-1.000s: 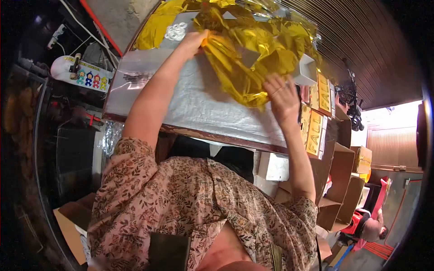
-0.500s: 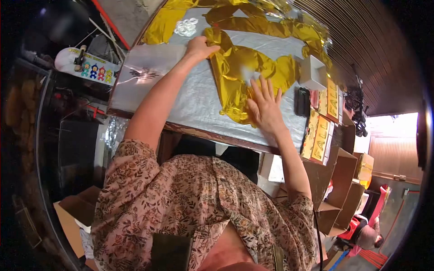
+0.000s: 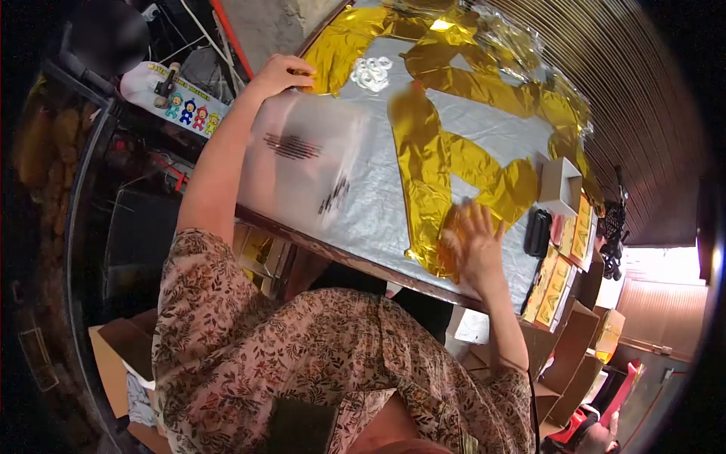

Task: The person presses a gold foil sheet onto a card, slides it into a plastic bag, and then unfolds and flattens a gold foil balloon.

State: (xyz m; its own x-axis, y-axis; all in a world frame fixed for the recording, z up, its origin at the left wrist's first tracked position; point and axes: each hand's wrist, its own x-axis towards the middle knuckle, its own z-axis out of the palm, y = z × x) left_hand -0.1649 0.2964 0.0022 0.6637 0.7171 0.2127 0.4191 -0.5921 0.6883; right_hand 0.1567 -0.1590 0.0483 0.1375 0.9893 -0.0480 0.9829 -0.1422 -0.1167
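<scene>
My left hand (image 3: 283, 76) is at the upper left corner of a stack of frosted plastic bags (image 3: 302, 170) with dark printing. Its thumb and fingers are apart, pointing at a strip of gold foil (image 3: 333, 60). My right hand (image 3: 478, 246), slightly blurred, has its fingers spread over the near end of a flat gold foil balloon (image 3: 425, 193). That balloon lies uninflated on the silvery table cover (image 3: 370, 200), its legs joined at an angle. A little pile of white ribbon loops (image 3: 371, 73) rests between the bags and the far foil.
More gold foil balloons (image 3: 484, 87) line the far edge. On the right are a white open box (image 3: 560, 186), a black case (image 3: 538, 233) and boxes lettered FALL (image 3: 550, 287). Cardboard boxes (image 3: 571, 340) stand beyond. A skateboard deck (image 3: 181, 98) is at left; another person (image 3: 594, 439) is lower right.
My left hand has left the top of the gold balloon and moved left to the frosted bags' corner. My right hand stays over the balloon's near end. The whole view has shifted.
</scene>
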